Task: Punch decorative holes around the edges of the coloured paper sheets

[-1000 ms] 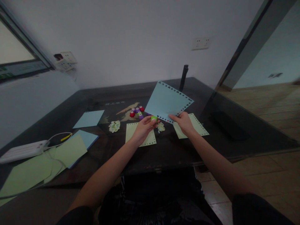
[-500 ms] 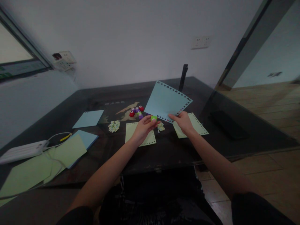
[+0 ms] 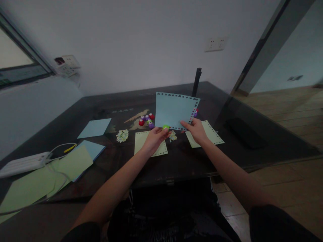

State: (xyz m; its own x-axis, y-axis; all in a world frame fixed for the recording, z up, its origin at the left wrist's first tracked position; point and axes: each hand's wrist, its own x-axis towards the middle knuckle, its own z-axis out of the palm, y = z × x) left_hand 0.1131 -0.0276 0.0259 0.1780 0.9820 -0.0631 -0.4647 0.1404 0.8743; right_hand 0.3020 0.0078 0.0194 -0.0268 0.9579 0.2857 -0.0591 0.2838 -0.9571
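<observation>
A blue sheet of paper is held up over the table, with small shapes punched along its top, right and part of its bottom edge. My right hand pinches its lower right corner. In my left hand is a green craft punch, set at the sheet's bottom edge near the left corner. Below lie a pale green punched sheet, partly under my left hand, and another pale green sheet beyond my right wrist. Several red and purple punches sit left of the blue sheet.
Two piles of paper cutouts lie on the dark table. At left are a blue sheet, more green sheets and a white power strip with a cable. A black upright rod stands behind; a dark flat object lies right.
The blue sheet has turned counterclockwise, so its top edge is now nearly level. The punch in my left hand is now at its bottom edge near the left corner.
</observation>
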